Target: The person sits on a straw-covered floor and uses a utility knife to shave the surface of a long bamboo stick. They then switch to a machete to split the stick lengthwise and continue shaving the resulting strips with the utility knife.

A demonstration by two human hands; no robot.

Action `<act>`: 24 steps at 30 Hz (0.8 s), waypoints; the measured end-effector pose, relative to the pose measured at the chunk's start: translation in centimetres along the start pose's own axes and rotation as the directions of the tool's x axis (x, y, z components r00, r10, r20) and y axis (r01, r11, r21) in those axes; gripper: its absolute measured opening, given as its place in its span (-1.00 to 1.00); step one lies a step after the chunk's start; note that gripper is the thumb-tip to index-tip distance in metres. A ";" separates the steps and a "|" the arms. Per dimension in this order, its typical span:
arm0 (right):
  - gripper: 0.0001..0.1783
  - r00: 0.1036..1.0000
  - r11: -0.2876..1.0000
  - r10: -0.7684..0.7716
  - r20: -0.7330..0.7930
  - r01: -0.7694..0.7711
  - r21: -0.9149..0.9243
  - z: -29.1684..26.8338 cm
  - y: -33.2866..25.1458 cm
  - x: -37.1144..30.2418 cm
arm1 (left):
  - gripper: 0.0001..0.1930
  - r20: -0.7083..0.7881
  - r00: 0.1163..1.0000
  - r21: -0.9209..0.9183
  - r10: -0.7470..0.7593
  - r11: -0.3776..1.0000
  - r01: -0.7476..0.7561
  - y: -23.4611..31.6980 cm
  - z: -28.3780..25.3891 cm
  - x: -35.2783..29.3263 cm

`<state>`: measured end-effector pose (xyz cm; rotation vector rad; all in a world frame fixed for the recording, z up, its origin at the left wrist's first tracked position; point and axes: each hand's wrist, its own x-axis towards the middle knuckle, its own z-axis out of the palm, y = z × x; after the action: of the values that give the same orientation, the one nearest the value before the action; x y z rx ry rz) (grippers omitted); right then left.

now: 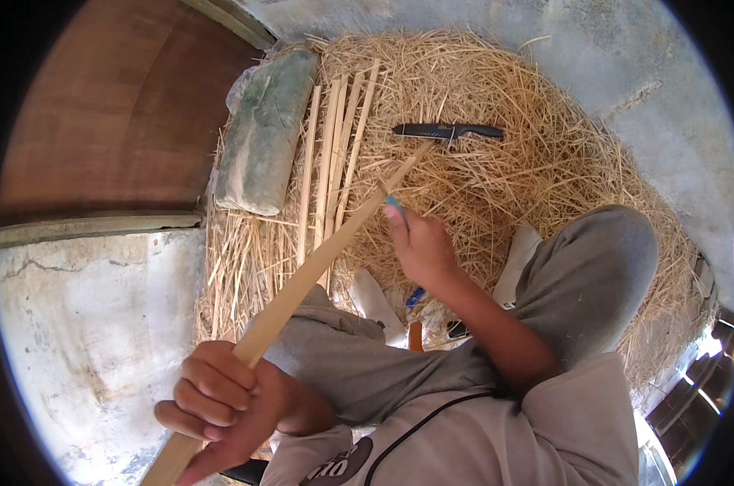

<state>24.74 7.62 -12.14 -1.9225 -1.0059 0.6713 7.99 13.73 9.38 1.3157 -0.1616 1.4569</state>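
Straw (pixel 561 146) meets walls (pixel 480 32); hands (pixel 221 397) (pixel 428 249) grip a wooden strip (pixel 318 263) and, seemingly, a teal tool (pixel 392 201).

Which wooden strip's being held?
The wooden strip slanting across the view, gripped by the left hand; the other wooden strips lie on the straw.

head view | head-worn | facing down | wide fisheye | left hand (pixel 225 398) near
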 end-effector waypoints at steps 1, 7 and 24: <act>-0.42 0.999 1.000 0.010 0.030 -0.010 0.009 0.3 -1.2 -0.7 | -0.32 -0.004 1.000 -0.001 -0.007 1.000 0.007 0.3 -0.4 0.0; -0.40 0.993 0.998 0.038 -0.111 -0.032 0.051 0.7 2.4 0.7 | -0.32 0.027 0.999 0.008 -0.026 1.000 0.026 -0.8 0.1 -0.2; -0.34 0.997 0.974 0.075 0.005 -0.074 0.215 0.5 1.7 1.0 | -0.30 -0.020 1.000 0.039 -0.020 0.999 0.021 -0.8 0.0 -0.4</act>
<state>25.59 8.12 -13.91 -1.7774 -0.8260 0.7865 8.51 13.83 8.62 1.3304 -0.1073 1.4612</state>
